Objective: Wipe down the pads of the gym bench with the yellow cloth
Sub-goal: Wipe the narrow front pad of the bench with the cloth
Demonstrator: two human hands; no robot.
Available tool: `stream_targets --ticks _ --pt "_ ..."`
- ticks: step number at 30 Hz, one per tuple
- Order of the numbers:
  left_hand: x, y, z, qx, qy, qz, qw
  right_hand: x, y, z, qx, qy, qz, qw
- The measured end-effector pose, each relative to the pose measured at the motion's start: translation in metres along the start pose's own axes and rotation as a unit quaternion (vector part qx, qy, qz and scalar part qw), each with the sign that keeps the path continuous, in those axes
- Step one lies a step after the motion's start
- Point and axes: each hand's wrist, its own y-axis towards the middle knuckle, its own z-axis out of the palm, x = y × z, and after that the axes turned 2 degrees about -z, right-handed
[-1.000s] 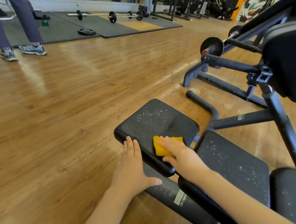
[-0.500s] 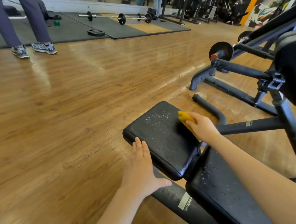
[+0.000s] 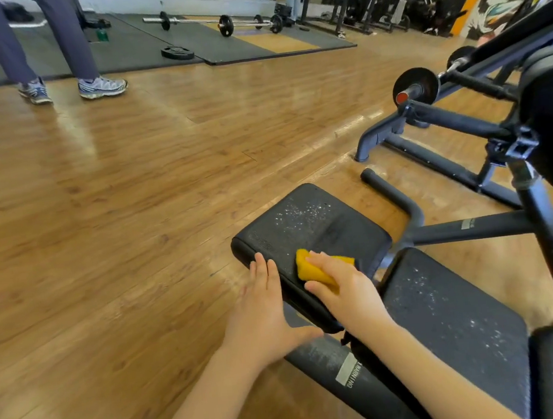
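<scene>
Your biggest risk is the unwiped ground: white specks sit at 12 o'clock on the end pad (image 3: 308, 233) and all over the middle pad (image 3: 449, 310) at 4 o'clock, so short strokes may leave them. The dark frame bar (image 3: 400, 203) at 2 o'clock and the upright post (image 3: 551, 238) at 3 o'clock could catch a wide sweep. Your right hand (image 3: 348, 290) presses the yellow cloth (image 3: 312, 268) onto the end pad's near half, fingers curled over it. Your left hand (image 3: 262, 313) lies flat and open against that pad's near-left edge, bracing; if it slips, the stroke skids.
</scene>
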Motion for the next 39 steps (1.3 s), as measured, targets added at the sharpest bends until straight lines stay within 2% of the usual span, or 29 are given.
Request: stream_targets --ticks 6,11,13,15,20,23,28,32,35,39 --pt "0.000 0.000 -0.003 0.007 -0.017 -0.005 1.000 -0.001 0.017 -0.011 -0.004 -0.015 -0.021 1.000" --pt "-0.003 -0.001 -0.001 -0.002 0.004 -0.008 1.000 -0.038 0.076 -0.046 -0.119 0.035 0.080 0.989" --pt "-0.004 0.000 -0.001 -0.003 0.009 -0.011 1.000 -0.052 0.095 -0.050 -0.092 0.062 0.121 0.986" --pt "-0.003 0.000 -0.002 -0.002 0.015 -0.011 1.000 -0.062 0.102 -0.039 -0.057 0.026 0.135 0.989" --pt "0.002 0.000 -0.003 0.008 0.014 0.004 1.000 -0.058 0.099 -0.025 -0.062 -0.048 0.139 0.987" --pt "0.004 0.000 -0.005 0.018 0.004 0.010 1.000 -0.037 0.076 -0.019 -0.009 -0.057 0.103 0.993" --pt "0.007 0.000 -0.007 0.027 -0.024 0.020 0.999 0.004 0.014 0.009 0.041 0.011 -0.039 0.998" --pt "0.008 -0.004 -0.009 0.030 -0.036 0.019 0.999 0.008 0.013 0.002 0.052 0.042 -0.037 0.997" --pt "0.008 -0.003 -0.007 0.012 -0.029 -0.001 0.999 0.004 0.035 -0.016 0.013 0.103 -0.009 0.995" --pt "0.011 0.008 -0.002 -0.043 -0.057 -0.079 0.994 -0.031 0.092 -0.046 -0.081 0.025 0.092 0.992"
